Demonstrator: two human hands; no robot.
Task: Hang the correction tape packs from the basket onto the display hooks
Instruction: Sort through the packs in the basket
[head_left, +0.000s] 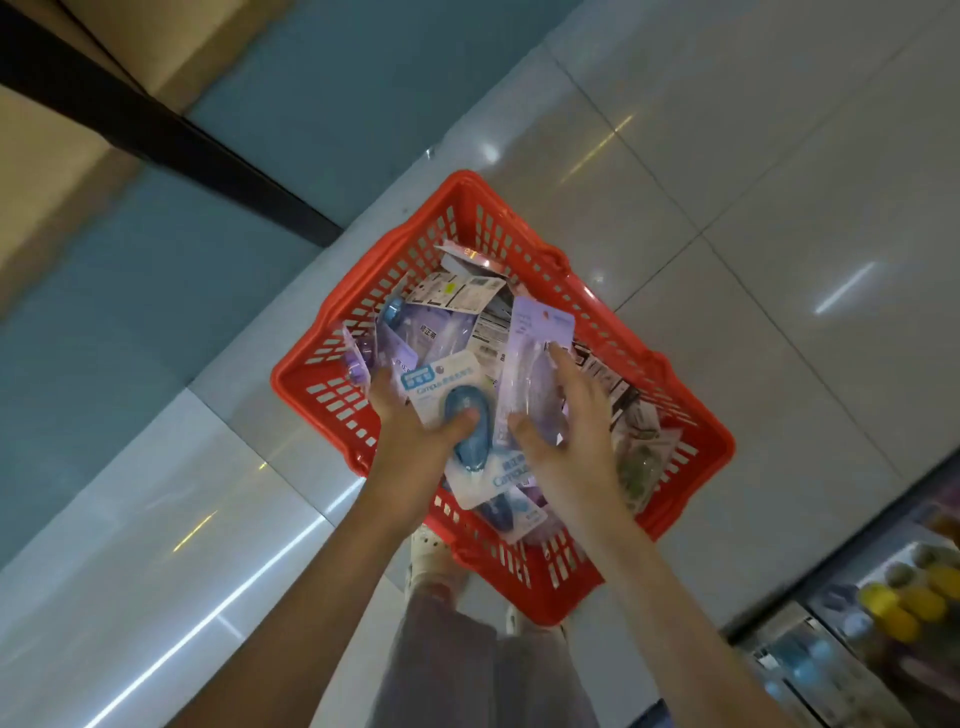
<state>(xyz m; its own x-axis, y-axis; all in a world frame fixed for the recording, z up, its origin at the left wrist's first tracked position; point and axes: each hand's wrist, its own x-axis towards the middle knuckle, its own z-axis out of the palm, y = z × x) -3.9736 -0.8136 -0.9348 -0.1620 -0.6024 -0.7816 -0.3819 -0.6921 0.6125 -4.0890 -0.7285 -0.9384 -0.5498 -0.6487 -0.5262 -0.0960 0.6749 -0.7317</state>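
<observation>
A red plastic basket (332, 387) sits on the tiled floor below me, filled with several correction tape packs. My left hand (415, 431) grips a white-carded pack with a blue tape dispenser (441, 382), thumb pressed on the blister. My right hand (566, 431) holds a purple-carded pack (535, 338) upright over the basket, fingers spread along its edge. More purple and blue packs (457, 306) lie loose underneath. No display hooks are visible.
Glossy floor tiles (779, 182) surround the basket. A shelf with yellow and blue items (893, 608) stands at the lower right. A dark bar and a blue-grey panel (156, 130) cross the upper left. My legs and light shoes (436, 556) are just behind the basket.
</observation>
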